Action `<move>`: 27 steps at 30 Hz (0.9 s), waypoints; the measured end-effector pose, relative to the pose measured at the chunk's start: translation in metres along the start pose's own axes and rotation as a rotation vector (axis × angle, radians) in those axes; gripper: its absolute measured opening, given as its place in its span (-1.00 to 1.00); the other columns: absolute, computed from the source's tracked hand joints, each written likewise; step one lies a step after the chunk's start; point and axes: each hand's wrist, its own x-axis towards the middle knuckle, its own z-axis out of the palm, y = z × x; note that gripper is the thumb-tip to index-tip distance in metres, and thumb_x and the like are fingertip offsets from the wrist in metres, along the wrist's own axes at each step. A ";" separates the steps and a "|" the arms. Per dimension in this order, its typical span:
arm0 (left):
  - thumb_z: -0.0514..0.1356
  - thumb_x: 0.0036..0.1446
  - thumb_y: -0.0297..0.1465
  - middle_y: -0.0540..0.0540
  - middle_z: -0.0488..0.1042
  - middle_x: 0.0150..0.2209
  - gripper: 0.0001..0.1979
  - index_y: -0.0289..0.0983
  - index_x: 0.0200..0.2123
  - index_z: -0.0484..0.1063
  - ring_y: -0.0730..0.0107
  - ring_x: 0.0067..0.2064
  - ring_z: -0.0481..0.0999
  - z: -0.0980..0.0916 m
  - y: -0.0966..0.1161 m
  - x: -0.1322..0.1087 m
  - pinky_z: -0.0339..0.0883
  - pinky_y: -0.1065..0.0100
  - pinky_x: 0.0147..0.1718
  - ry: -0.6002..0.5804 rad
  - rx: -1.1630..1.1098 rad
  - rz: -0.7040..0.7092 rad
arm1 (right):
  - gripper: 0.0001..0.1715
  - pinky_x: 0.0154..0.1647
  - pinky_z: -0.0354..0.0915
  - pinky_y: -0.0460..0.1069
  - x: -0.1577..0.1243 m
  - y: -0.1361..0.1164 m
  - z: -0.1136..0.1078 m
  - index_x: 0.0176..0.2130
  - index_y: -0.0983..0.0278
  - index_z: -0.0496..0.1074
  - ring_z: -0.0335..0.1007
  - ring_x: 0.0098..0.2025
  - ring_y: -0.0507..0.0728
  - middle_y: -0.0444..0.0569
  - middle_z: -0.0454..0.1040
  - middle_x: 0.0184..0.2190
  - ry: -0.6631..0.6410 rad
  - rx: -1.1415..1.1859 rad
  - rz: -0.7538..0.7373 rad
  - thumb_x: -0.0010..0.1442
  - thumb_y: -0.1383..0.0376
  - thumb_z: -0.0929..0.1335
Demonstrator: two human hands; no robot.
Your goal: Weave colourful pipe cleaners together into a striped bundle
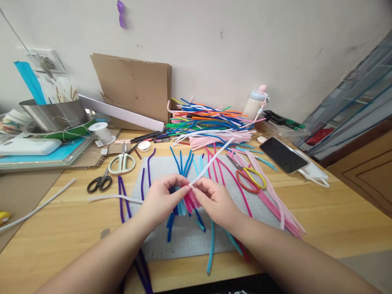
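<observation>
Both my left hand (168,195) and my right hand (214,199) pinch a white pipe cleaner (214,160) between thumb and fingertips, close together over the grey mat. One end of it sticks up to the right; the part between my fingers is mostly hidden. Just beneath my fingers lies a cluster of pink pipe cleaners (191,201), beside light blue ones (181,207). Dark blue pipe cleaners (170,228) show near my left hand, and purple ones (123,196) lie farther left. A light blue pipe cleaner (211,245) reaches toward the table's front edge.
On the grey mat's (171,251) right lie red-and-yellow-handled scissors (251,179) and pink pipe cleaners (281,204). More scissors (122,161) are at left. Behind are a pipe cleaner pile (211,122), cardboard (131,90), a bottle (255,104) and a metal pot (55,116). A phone (283,154) lies right.
</observation>
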 end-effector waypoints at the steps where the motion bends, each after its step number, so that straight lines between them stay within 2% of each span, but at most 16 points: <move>1: 0.20 0.01 -0.29 -0.07 0.50 -0.40 -0.84 -0.27 -0.39 0.44 0.32 -0.31 0.47 0.000 -0.001 -0.001 0.32 0.32 -0.26 0.007 0.008 0.000 | -0.80 -0.54 0.10 -0.12 -0.001 0.001 0.001 -0.27 0.27 0.34 0.13 -0.55 -0.04 -0.19 0.28 -0.55 -0.005 0.005 0.016 0.21 0.20 0.24; 8: 0.20 0.01 -0.33 -0.04 0.50 -0.40 -0.87 -0.27 -0.40 0.45 0.35 -0.32 0.47 0.001 0.002 -0.005 0.32 0.33 -0.25 0.033 0.049 0.013 | -0.85 -0.55 0.13 -0.15 -0.006 0.000 0.002 -0.31 0.29 0.34 0.19 -0.53 -0.05 -0.17 0.33 -0.53 0.001 0.028 0.035 0.21 0.27 0.24; 13: 0.23 -0.02 -0.33 -0.03 0.50 -0.42 -0.88 -0.27 -0.42 0.45 0.37 -0.33 0.46 0.002 0.002 -0.008 0.32 0.35 -0.27 0.038 0.066 0.020 | -0.89 -0.50 0.19 -0.14 -0.008 -0.001 0.002 -0.33 0.29 0.35 0.26 -0.49 -0.03 -0.15 0.37 -0.51 0.003 -0.011 -0.010 0.19 0.33 0.25; 20: 0.22 0.01 -0.34 -0.04 0.48 -0.44 -0.88 -0.29 -0.41 0.44 0.38 -0.37 0.46 -0.002 -0.004 -0.005 0.33 0.38 -0.36 0.083 -0.065 -0.017 | -0.92 -0.48 0.18 -0.12 -0.007 0.000 0.003 -0.38 0.28 0.31 0.22 -0.49 -0.03 -0.18 0.30 -0.53 0.052 -0.023 -0.025 0.16 0.33 0.27; 27: 0.18 0.05 -0.38 -0.06 0.52 -0.32 -0.84 -0.27 -0.27 0.46 0.36 -0.27 0.49 0.002 -0.006 -0.004 0.34 0.36 -0.26 -0.032 -0.087 -0.019 | -0.83 -0.56 0.14 -0.14 -0.004 -0.002 0.006 -0.37 0.29 0.32 0.16 -0.56 -0.07 -0.19 0.29 -0.54 0.000 0.205 0.069 0.17 0.22 0.29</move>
